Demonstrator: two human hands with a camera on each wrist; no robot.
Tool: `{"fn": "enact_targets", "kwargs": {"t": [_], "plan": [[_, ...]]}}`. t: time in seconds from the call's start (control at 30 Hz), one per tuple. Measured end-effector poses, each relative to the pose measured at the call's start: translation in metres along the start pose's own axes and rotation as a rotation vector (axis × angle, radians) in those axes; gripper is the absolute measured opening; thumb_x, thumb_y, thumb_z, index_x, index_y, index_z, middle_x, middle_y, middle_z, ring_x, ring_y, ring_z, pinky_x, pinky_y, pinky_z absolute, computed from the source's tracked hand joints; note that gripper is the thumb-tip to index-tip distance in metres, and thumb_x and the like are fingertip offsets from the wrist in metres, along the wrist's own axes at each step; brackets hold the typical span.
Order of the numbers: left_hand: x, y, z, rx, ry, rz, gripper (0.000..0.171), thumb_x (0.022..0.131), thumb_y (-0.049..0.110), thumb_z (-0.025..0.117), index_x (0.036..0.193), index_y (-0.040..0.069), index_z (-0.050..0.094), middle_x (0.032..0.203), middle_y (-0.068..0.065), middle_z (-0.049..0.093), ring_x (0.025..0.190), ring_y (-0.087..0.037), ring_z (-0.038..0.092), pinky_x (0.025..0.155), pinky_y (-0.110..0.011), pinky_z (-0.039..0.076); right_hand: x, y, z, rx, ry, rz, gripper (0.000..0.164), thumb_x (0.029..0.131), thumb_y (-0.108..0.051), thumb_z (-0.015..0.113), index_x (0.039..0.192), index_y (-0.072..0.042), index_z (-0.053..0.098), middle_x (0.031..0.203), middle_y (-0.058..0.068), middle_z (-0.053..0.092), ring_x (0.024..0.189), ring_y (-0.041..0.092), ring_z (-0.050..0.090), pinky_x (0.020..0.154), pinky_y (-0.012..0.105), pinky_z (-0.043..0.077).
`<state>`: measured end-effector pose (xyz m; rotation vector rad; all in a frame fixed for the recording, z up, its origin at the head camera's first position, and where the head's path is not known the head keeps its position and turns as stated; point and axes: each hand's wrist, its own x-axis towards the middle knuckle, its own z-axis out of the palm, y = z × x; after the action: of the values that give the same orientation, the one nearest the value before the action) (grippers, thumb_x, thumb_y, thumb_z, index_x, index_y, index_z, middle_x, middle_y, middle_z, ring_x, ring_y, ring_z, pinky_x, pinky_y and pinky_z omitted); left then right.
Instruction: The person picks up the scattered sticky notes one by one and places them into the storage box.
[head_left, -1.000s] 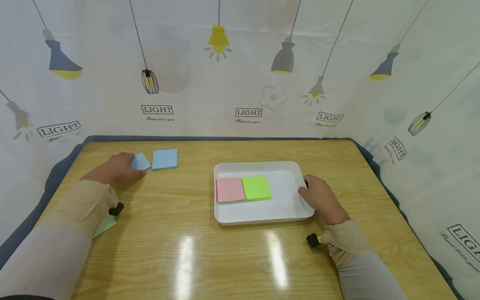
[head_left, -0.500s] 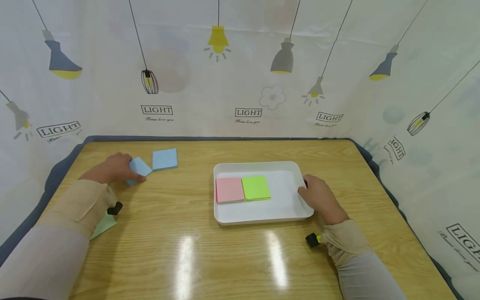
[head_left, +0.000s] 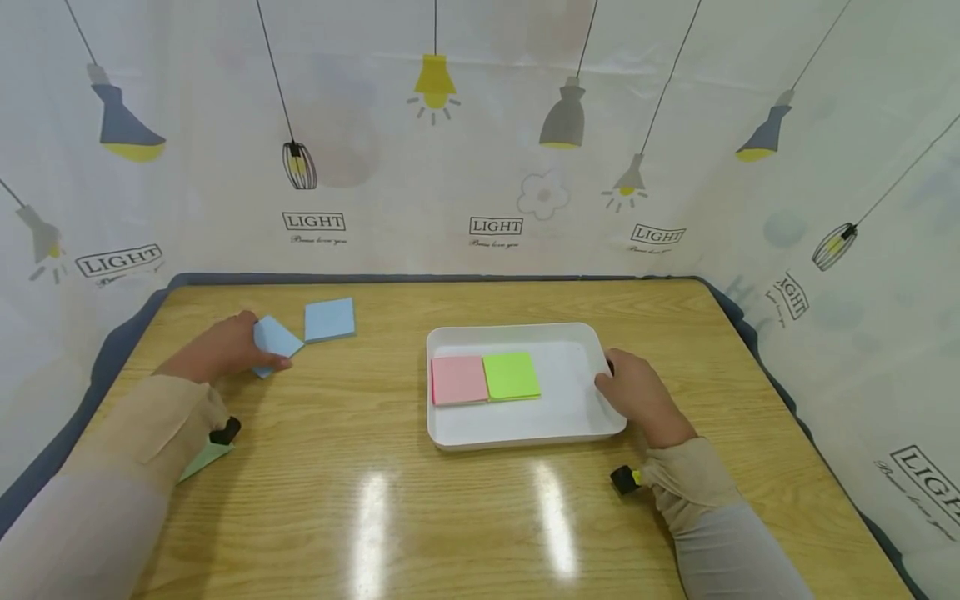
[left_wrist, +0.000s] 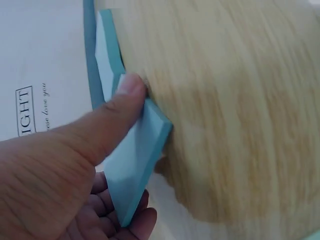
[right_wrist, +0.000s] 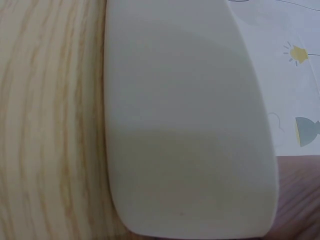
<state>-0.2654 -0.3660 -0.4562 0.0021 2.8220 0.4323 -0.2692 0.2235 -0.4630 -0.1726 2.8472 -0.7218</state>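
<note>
My left hand (head_left: 228, 343) pinches a light-blue sticky note pad (head_left: 275, 337) at the back left of the table. In the left wrist view the thumb lies across this tilted pad and the fingertips (left_wrist: 145, 222) curl behind its lower end. A second blue pad (head_left: 330, 320) lies just to its right, their corners close together. My right hand (head_left: 645, 398) grips the right end of a white tray (head_left: 570, 387), thumb over the rim. Inside the tray a pink pad (head_left: 460, 380) and a bright green pad (head_left: 512, 376) lie side by side. The right wrist view shows mostly the tray's side wall (right_wrist: 190, 125).
A pale green pad (head_left: 206, 458) lies beneath the left forearm, partly hidden by the sleeve. The wooden table (head_left: 390, 517) ends at a dark blue edge (head_left: 450, 277), with a lamp-printed white curtain (head_left: 390, 150) behind. Small black devices hang at both wrists.
The held blue pad has turned and shifted slightly left and toward me with my left hand, so more of it shows. My right hand and the tray stay in place.
</note>
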Motion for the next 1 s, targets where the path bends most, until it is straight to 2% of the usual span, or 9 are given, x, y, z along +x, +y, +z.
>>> {"fn": "enact_targets", "kwargs": {"t": [0.07, 0.23, 0.4, 0.53, 0.67, 0.77, 1.0], "plan": [[-0.001, 0.002, -0.001, -0.017, 0.012, -0.010, 0.106, 0.073, 0.061, 0.067, 0.128, -0.021, 0.027, 0.119, -0.041, 0.045, 0.102, -0.045, 0.048, 0.088, -0.061, 0.042, 0.000, 0.000, 0.000, -0.001, 0.001, 0.003, 0.020, 0.092, -0.017, 0.046, 0.104, -0.004, 0.054, 0.091, 0.013, 0.059, 0.076, 0.022, 0.051, 0.063, 0.034, 0.044], [-0.007, 0.008, -0.005, -0.058, 0.048, 0.004, 0.074, 0.086, 0.042, 0.062, 0.129, -0.013, 0.036, 0.126, -0.037, 0.044, 0.111, -0.046, 0.044, 0.091, -0.060, 0.040, 0.001, -0.002, 0.000, 0.006, 0.002, 0.002, 0.021, 0.092, -0.018, 0.046, 0.105, -0.004, 0.054, 0.093, 0.013, 0.060, 0.078, 0.022, 0.052, 0.064, 0.035, 0.046], [-0.019, 0.026, -0.011, -0.099, 0.059, 0.095, 0.046, 0.092, 0.027, 0.055, 0.122, -0.007, 0.048, 0.118, -0.029, 0.054, 0.104, -0.037, 0.051, 0.084, -0.055, 0.044, 0.002, -0.001, 0.000, 0.003, -0.001, 0.010, 0.022, 0.092, -0.019, 0.046, 0.107, -0.005, 0.054, 0.094, 0.013, 0.061, 0.078, 0.023, 0.052, 0.065, 0.035, 0.046], [-0.030, 0.047, -0.015, -0.106, 0.068, 0.136, 0.034, 0.094, 0.025, 0.052, 0.115, -0.002, 0.052, 0.108, -0.021, 0.058, 0.090, -0.028, 0.052, 0.074, -0.046, 0.045, 0.002, 0.001, 0.000, 0.001, -0.001, 0.006, 0.023, 0.092, -0.018, 0.046, 0.108, -0.005, 0.054, 0.096, 0.013, 0.061, 0.079, 0.022, 0.053, 0.065, 0.035, 0.047], [-0.037, 0.068, -0.020, -0.122, 0.104, 0.175, 0.030, 0.096, 0.027, 0.049, 0.112, 0.002, 0.054, 0.101, -0.016, 0.060, 0.081, -0.023, 0.051, 0.067, -0.040, 0.043, 0.000, 0.001, 0.000, 0.005, 0.006, 0.007, 0.026, 0.092, -0.018, 0.046, 0.113, -0.003, 0.054, 0.100, 0.014, 0.062, 0.081, 0.022, 0.054, 0.067, 0.035, 0.048], [-0.038, 0.083, -0.021, -0.146, 0.136, 0.205, 0.035, 0.097, 0.032, 0.046, 0.115, 0.003, 0.054, 0.100, -0.015, 0.060, 0.080, -0.023, 0.051, 0.066, -0.039, 0.042, 0.000, 0.001, 0.000, 0.006, 0.002, 0.013, 0.026, 0.092, -0.018, 0.046, 0.112, -0.003, 0.054, 0.100, 0.014, 0.062, 0.081, 0.022, 0.054, 0.067, 0.036, 0.048], [-0.032, 0.118, -0.018, -0.263, 0.167, 0.213, 0.046, 0.097, 0.036, 0.043, 0.131, 0.006, 0.048, 0.120, -0.016, 0.058, 0.099, -0.023, 0.054, 0.080, -0.046, 0.048, 0.000, -0.001, 0.000, 0.003, -0.002, 0.026, 0.021, 0.092, -0.018, 0.047, 0.106, -0.004, 0.054, 0.093, 0.013, 0.061, 0.077, 0.022, 0.053, 0.064, 0.034, 0.046]]}}
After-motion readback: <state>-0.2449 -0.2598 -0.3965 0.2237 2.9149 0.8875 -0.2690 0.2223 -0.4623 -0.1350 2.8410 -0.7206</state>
